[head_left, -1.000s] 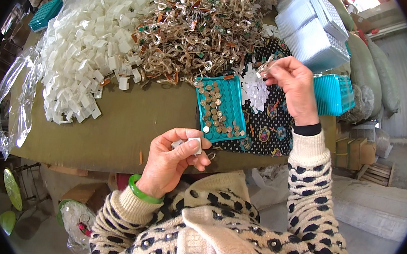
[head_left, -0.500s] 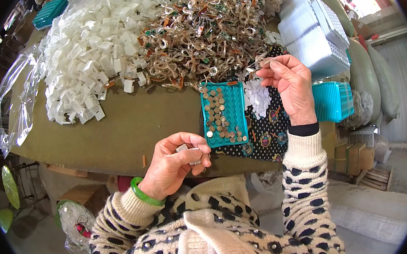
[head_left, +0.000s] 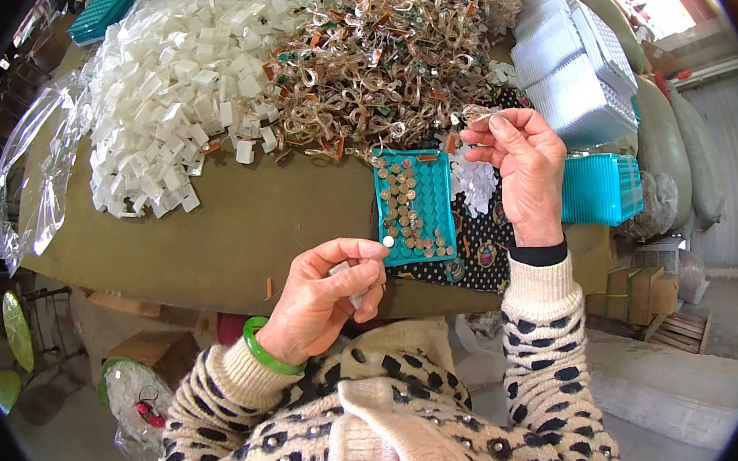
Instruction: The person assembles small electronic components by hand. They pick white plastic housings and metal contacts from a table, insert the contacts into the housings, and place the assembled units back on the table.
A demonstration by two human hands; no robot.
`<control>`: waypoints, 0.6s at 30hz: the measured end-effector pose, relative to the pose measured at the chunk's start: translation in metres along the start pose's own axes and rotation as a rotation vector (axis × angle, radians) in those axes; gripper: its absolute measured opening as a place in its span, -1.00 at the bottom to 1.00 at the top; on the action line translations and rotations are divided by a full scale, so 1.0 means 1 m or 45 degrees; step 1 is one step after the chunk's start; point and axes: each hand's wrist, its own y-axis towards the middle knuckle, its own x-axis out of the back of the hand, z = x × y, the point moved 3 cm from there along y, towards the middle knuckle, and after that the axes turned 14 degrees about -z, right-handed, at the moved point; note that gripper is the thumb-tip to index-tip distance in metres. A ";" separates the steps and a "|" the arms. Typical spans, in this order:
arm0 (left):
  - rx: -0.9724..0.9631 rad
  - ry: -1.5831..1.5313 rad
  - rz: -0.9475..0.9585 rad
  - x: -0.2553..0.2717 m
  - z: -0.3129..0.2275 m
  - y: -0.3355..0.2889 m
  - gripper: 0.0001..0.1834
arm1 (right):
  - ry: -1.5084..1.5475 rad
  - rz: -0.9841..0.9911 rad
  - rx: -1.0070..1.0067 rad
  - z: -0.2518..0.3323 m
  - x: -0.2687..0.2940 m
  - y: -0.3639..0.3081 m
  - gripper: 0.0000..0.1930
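Observation:
My left hand [head_left: 319, 290], below a green bangle's level of wrist, is closed round a small white plastic case [head_left: 348, 284], partly hidden by my fingers. Its index fingertip comes close to a pale round disc at the near left corner of the teal tray [head_left: 443, 204]. Small round metal button cells [head_left: 403, 200] lie loosely in that tray. Over the tray's far right side, my right hand [head_left: 527, 161] pinches a clear looped wire [head_left: 478, 113] between thumb and fingertips. A small orange-brown strip [head_left: 451, 142] hangs below these fingers.
White plastic cases [head_left: 177, 96] form a big heap at left. Beside it rises a heap of looped clear wires [head_left: 375, 71]. White paper-like pieces [head_left: 476, 183] lie right of the tray on a dark patterned cloth [head_left: 486, 260]. Stacked pale trays [head_left: 574, 81] and teal trays [head_left: 602, 189] stand at right.
My left hand has shifted slightly right, its index finger straighter toward the tray. My right hand stays raised with the wire, and the orange-brown strip now shows below it.

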 end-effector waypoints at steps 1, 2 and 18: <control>-0.011 0.002 0.012 -0.002 -0.001 0.000 -0.79 | 0.011 0.012 0.005 0.002 -0.002 -0.003 -0.88; -0.025 0.003 0.029 -0.005 -0.002 0.000 -0.79 | 0.078 0.055 -0.038 0.003 -0.005 -0.006 -0.89; -0.316 0.007 -0.049 -0.016 -0.036 0.017 -0.76 | 0.490 0.393 -0.548 -0.013 -0.049 -0.074 -0.91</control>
